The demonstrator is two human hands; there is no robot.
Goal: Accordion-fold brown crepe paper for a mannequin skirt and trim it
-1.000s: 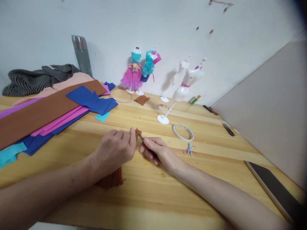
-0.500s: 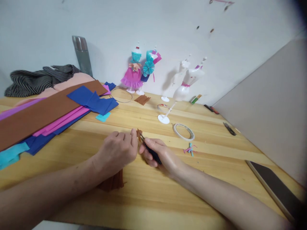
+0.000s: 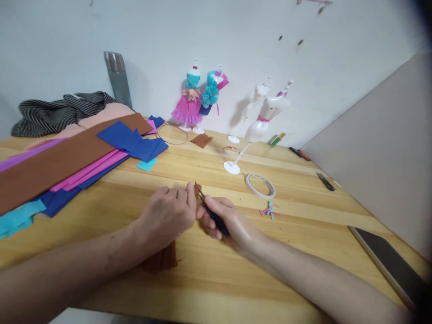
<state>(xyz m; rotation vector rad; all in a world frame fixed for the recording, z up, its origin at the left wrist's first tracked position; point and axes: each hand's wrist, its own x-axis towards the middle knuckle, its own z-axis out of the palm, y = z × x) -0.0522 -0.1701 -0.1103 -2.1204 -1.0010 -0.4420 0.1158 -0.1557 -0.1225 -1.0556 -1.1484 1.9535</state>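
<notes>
My left hand (image 3: 172, 211) is closed on a pleated strip of brown crepe paper (image 3: 164, 257). Its gathered end pokes out above the thumb and forefinger, while the wider part hangs below the wrist over the table. My right hand (image 3: 229, 220) grips small scissors with dark handles (image 3: 218, 219). Their metal tips are at the protruding brown end, right beside my left fingers. Whether the blades have cut into the paper is too small to tell.
Crepe paper sheets (image 3: 74, 153) lie stacked at left by a striped cloth (image 3: 57, 112) and a bottle (image 3: 117, 78). Dressed mannequins (image 3: 187, 108) and bare white ones (image 3: 266, 114) stand at the back. A tape roll (image 3: 260, 186), paper scraps (image 3: 269, 210) and a phone (image 3: 384, 261) lie rightward.
The view has shifted slightly, so everything sits a little further right. Both hands keep nearly the same pose, with the scissors still at the brown paper's end.
</notes>
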